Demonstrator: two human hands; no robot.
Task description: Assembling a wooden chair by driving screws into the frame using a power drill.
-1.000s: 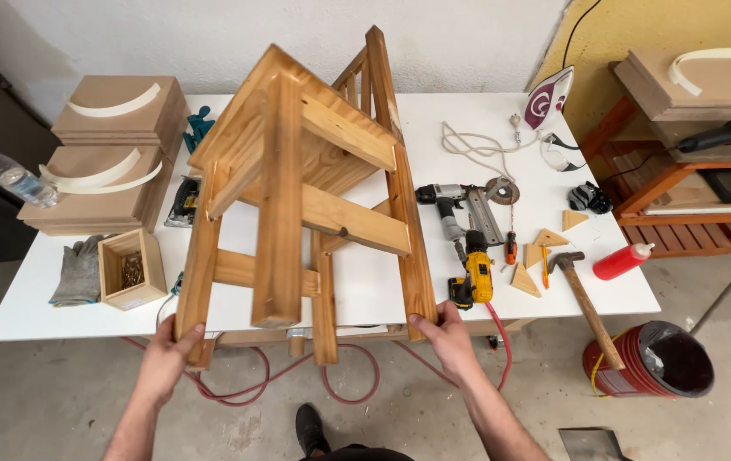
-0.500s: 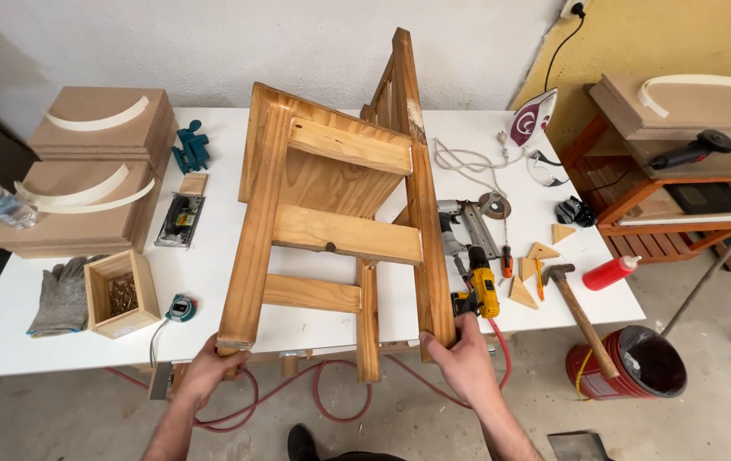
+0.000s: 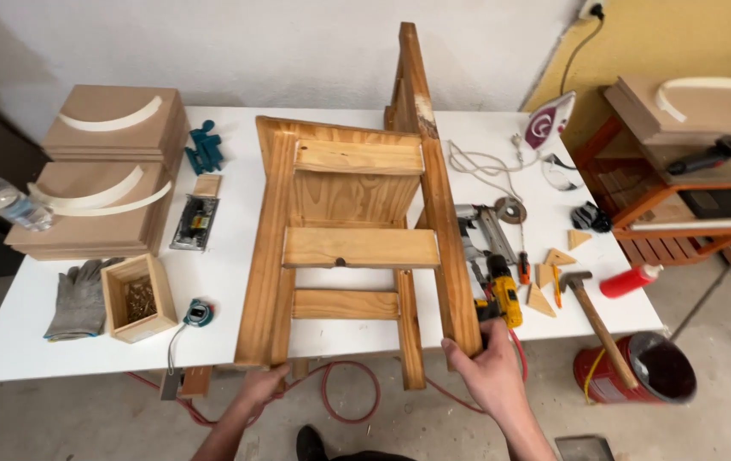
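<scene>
The wooden chair is lying on its side across the white counter, legs overhanging the near edge. The right hand is clamping its fingers around the end of one leg; the left hand is gripping the other from below, fingers curled under it. With so much weight past the edge, a loosened hold could let the chair tip off, or slide into the yellow drill and nail gun just beside it. A hammer, tape measure and gloves are crowding the counter; a red hose is looping over the concrete floor.
</scene>
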